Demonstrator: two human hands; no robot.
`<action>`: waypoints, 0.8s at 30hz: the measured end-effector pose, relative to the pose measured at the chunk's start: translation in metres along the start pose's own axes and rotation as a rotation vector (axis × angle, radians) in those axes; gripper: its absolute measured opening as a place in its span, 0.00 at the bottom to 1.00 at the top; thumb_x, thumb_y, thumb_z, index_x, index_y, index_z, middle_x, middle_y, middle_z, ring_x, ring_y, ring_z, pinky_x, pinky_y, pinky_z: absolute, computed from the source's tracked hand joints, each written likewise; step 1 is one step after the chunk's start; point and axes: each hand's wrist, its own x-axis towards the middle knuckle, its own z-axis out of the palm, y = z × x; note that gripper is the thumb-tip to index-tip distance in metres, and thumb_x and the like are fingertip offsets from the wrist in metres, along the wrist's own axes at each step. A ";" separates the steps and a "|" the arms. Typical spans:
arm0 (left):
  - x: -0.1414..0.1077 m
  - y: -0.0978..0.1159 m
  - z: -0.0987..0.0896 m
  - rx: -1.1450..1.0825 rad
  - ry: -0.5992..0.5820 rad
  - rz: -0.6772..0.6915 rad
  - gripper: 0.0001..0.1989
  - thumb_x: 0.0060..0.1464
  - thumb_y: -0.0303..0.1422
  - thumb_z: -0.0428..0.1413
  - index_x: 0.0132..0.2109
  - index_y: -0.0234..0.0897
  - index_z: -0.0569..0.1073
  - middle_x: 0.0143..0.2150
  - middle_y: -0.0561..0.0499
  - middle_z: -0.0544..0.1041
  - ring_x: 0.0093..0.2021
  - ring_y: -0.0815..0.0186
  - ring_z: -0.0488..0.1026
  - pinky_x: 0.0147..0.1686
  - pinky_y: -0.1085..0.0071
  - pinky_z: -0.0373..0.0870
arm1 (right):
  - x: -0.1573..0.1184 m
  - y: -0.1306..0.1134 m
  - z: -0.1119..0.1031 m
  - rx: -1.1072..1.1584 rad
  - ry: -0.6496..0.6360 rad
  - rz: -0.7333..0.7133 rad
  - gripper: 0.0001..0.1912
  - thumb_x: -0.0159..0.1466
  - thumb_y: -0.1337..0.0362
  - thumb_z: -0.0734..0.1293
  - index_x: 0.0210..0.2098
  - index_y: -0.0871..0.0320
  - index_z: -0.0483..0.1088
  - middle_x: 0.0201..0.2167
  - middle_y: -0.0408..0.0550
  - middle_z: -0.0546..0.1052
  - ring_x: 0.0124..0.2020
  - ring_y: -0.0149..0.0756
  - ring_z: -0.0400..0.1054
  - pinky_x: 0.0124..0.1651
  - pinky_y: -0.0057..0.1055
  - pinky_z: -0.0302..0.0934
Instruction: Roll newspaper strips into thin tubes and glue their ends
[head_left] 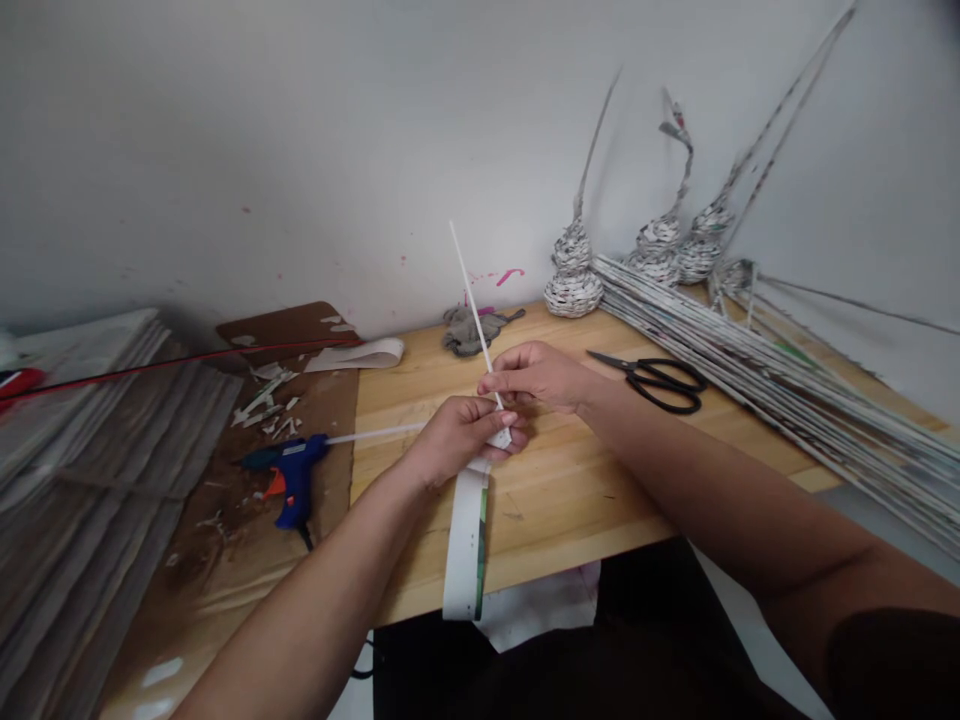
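Note:
My left hand (459, 432) is closed, pinching the upper end of a paper strip (466, 545) where it meets a thin white stick (474, 305). The strip is white with a green printed edge and hangs in a curve past the table's front edge. Just above, the fingers of my right hand (541, 374) are closed around the lower part of the stick, which points up and slightly left. My fingers partly hide where paper and stick meet.
Left of my hands are a blue glue gun (296, 475), paper scraps (266, 395) and stacked paper (112, 480). Behind lie a grey cloth (471, 330) and another paper strip (367, 354). Black scissors (664, 382), paper rods (720, 365) and woven gourd shapes (574, 275) are on the right.

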 end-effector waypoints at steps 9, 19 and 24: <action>-0.004 0.006 -0.002 -0.053 -0.014 -0.020 0.21 0.49 0.47 0.62 0.39 0.31 0.78 0.36 0.43 0.80 0.37 0.64 0.77 0.37 0.68 0.72 | 0.010 0.011 0.001 -0.082 0.281 -0.089 0.28 0.59 0.41 0.65 0.30 0.63 0.75 0.20 0.43 0.68 0.21 0.26 0.58 0.21 0.25 0.48; 0.000 0.005 -0.007 -0.103 -0.016 0.012 0.22 0.47 0.47 0.64 0.39 0.31 0.78 0.34 0.44 0.80 0.35 0.65 0.76 0.36 0.69 0.71 | 0.096 0.013 -0.007 -1.197 0.383 -0.135 0.22 0.61 0.54 0.69 0.48 0.63 0.73 0.50 0.62 0.72 0.46 0.47 0.68 0.49 0.37 0.60; 0.001 0.005 -0.010 -0.109 -0.007 0.022 0.23 0.46 0.48 0.64 0.39 0.29 0.78 0.33 0.44 0.80 0.34 0.66 0.76 0.36 0.69 0.71 | 0.121 0.022 -0.009 -1.155 0.411 -0.095 0.18 0.69 0.61 0.58 0.42 0.66 0.76 0.49 0.64 0.73 0.48 0.47 0.69 0.51 0.37 0.59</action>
